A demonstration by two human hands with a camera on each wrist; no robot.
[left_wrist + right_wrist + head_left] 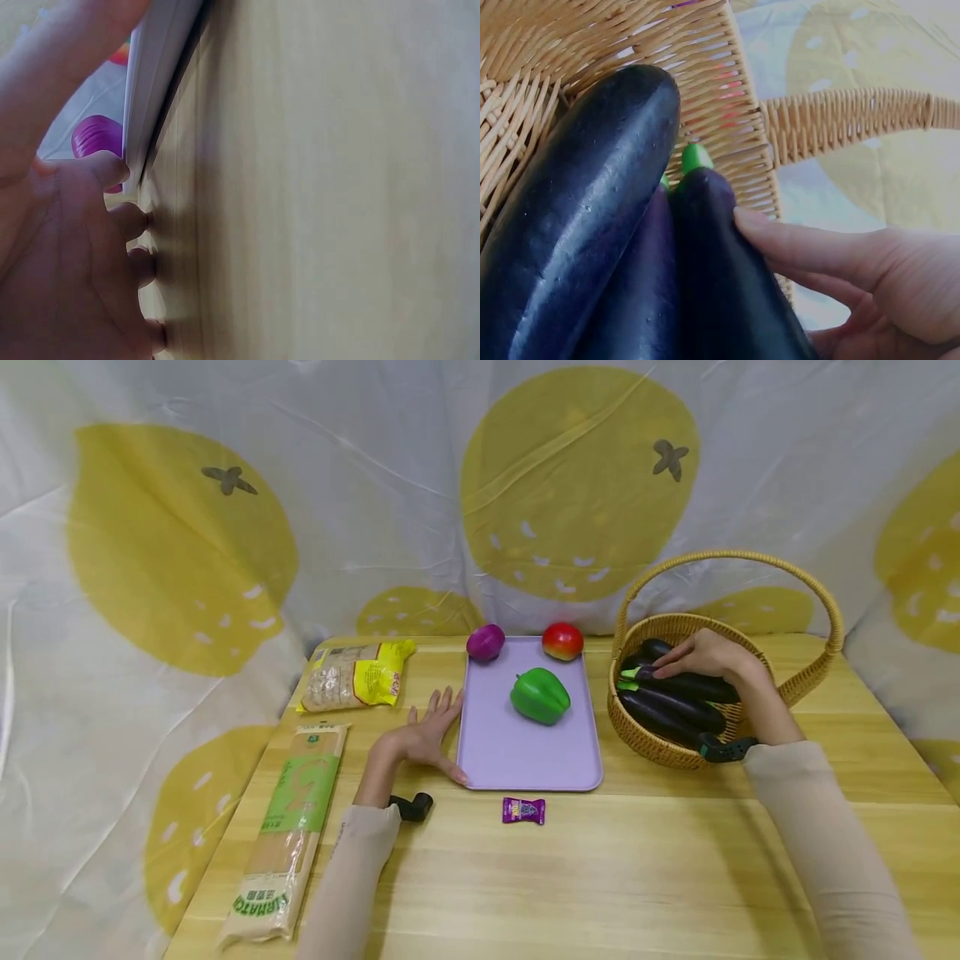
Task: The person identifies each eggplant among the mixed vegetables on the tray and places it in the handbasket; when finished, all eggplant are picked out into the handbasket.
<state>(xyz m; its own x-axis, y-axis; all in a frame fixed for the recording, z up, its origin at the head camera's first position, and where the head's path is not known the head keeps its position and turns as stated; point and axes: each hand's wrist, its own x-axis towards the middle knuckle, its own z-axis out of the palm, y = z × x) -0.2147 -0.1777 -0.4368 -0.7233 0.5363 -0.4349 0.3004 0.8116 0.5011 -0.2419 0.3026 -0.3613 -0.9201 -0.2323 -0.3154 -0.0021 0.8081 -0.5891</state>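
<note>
In the wicker basket [652,743] lie several dark eggplants [667,714] with green stems. My right hand [708,656] reaches in from above and pinches one eggplant [720,255] close to its stem; the right wrist view shows the thumb on its side, with the other fingers partly hidden behind it. Spread flat, my left hand [427,735] rests at the left edge of the lilac tray [525,768], thumb at the near corner and fingertips on the table. On that tray sits a green bell pepper [540,696].
A purple onion-like vegetable [486,643] and a red-yellow fruit [562,642] lie at the tray's far end. A small purple packet [523,810] is in front of the tray. To the left are a yellow bag [356,677] and a long noodle pack [292,818]. The basket's handle [727,556] arches overhead.
</note>
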